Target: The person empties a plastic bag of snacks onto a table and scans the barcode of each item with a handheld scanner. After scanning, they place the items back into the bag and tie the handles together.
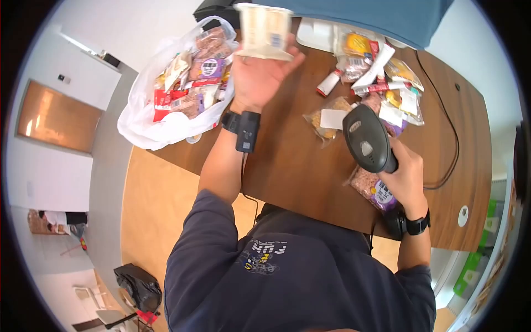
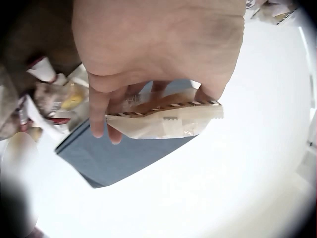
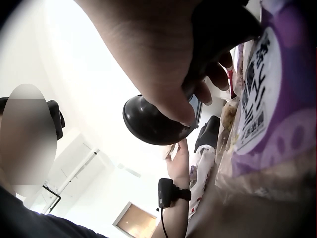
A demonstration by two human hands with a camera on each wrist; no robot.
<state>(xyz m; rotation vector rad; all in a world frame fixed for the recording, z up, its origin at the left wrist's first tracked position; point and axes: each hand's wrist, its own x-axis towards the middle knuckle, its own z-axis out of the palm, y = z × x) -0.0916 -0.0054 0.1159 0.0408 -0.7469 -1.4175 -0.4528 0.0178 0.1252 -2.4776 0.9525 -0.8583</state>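
My left hand [image 1: 255, 86] holds up a cream-coloured packet [image 1: 264, 30] above the far side of the table, with a small barcode showing on its face. In the left wrist view the packet [image 2: 163, 124] is seen edge-on, between the thumb and the fingers. My right hand [image 1: 408, 174] grips a black handheld barcode scanner [image 1: 365, 138] by its handle, over the table's right half. Below that hand lies a clear packet of pinkish bits [image 1: 369, 185] with a purple label; its purple printed side [image 3: 292, 124] looms close in the right wrist view.
A white plastic bag [image 1: 135, 119] full of snack packets sits on the left of the table [image 1: 293, 144]. More packets and red-and-white tubes [image 1: 329, 83] are piled at the back right. Behind them is a blue surface [image 1: 381, 16]. A black cable [image 1: 456, 133] runs down the right side.
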